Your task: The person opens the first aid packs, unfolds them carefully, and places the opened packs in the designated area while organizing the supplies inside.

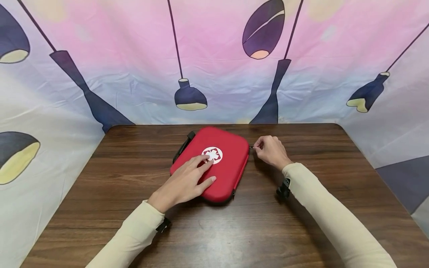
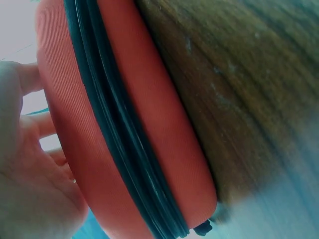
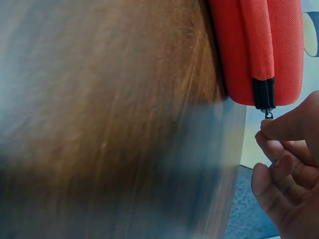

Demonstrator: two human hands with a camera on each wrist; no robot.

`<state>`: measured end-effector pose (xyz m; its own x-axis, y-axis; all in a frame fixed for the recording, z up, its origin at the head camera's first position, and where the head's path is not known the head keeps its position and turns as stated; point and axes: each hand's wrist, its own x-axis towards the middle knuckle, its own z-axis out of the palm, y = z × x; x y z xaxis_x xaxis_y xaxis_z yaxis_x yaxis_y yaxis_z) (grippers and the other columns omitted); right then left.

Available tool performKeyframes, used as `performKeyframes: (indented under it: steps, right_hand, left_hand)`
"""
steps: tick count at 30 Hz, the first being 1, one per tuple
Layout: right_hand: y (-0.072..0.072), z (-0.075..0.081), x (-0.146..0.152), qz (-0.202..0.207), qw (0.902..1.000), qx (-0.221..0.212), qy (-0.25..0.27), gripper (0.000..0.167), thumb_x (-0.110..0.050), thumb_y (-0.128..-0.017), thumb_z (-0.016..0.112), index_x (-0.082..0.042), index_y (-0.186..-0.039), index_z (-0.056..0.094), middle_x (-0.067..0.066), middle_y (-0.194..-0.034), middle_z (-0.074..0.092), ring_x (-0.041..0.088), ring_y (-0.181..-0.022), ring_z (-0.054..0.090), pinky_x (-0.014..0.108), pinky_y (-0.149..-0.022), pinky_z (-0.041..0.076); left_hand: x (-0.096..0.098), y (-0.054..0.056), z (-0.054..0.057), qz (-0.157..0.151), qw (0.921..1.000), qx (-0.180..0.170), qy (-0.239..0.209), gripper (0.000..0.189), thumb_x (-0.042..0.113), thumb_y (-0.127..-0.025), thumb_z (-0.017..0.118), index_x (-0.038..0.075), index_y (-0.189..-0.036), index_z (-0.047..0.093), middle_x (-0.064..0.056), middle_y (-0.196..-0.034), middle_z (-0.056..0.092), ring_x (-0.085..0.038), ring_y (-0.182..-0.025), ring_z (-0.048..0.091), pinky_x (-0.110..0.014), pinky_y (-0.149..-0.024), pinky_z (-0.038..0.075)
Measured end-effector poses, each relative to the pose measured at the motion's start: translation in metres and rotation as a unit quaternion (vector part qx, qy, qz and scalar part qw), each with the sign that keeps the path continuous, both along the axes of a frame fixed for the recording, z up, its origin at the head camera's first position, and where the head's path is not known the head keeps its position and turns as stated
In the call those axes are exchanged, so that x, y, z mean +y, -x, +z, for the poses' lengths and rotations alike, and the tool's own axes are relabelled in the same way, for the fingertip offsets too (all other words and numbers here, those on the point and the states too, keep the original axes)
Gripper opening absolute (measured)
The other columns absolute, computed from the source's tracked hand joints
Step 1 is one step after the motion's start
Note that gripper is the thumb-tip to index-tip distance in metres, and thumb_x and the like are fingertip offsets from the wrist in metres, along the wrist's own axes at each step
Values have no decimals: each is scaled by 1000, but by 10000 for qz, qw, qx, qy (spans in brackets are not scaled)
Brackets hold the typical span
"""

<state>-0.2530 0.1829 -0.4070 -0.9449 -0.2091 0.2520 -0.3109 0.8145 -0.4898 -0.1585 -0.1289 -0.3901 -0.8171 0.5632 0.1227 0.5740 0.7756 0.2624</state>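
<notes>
A red first-aid case [image 1: 228, 163] with a white round emblem lies flat on the table, its zipper closed along the visible sides. My left hand [image 1: 184, 182] rests on its top with fingers spread, fingertips over the emblem. In the left wrist view the case's side [image 2: 144, 99] shows a dark zipper band [image 2: 107, 109], with the palm beside the top shell. At the far right corner my right hand [image 1: 270, 150] pinches a small zipper pull [image 3: 269, 114] between thumb and forefinger. The right wrist view shows the pull at the end of a black zipper stretch [image 3: 264, 93].
The case stands on a dark wood-grain table [image 1: 134, 167] near its back edge. A black strap handle [image 1: 183, 147] sticks out on the case's left side. Behind the table hangs a cloth [image 1: 140, 89] printed with lamps.
</notes>
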Motion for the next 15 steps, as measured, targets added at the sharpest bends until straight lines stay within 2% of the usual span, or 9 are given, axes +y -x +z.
performKeyframes:
  steps: [5, 9, 15]
  right_hand:
    - [5, 1, -4, -157, 9997, -169, 104, 8, -9, -88, 68, -6, -87, 75, 4, -77, 71, 22, -70, 65, 38, -59, 51]
    - [8, -1, -6, -237, 9993, -242, 177, 8, -10, -89, 68, -6, -88, 75, 5, -79, 71, 23, -72, 64, 40, -63, 52]
    - [16, -1, -12, -240, 9992, -194, 237, 8, -11, -91, 69, -6, -89, 75, 7, -80, 70, 24, -71, 64, 40, -61, 51]
  left_hand:
    - [1, -2, 1, -69, 10000, -35, -6, 62, 45, -100, 59, 5, -147, 53, -13, -159, 39, -31, -149, 32, -47, -119, 29]
    - [3, -4, -1, -131, 9999, -5, -46, 62, 46, -100, 59, 6, -147, 54, -11, -157, 41, -30, -147, 35, -46, -119, 30]
    - [4, -5, -2, -79, 9999, -7, -67, 65, 50, -99, 59, 7, -148, 53, -8, -157, 43, -29, -145, 38, -45, -119, 30]
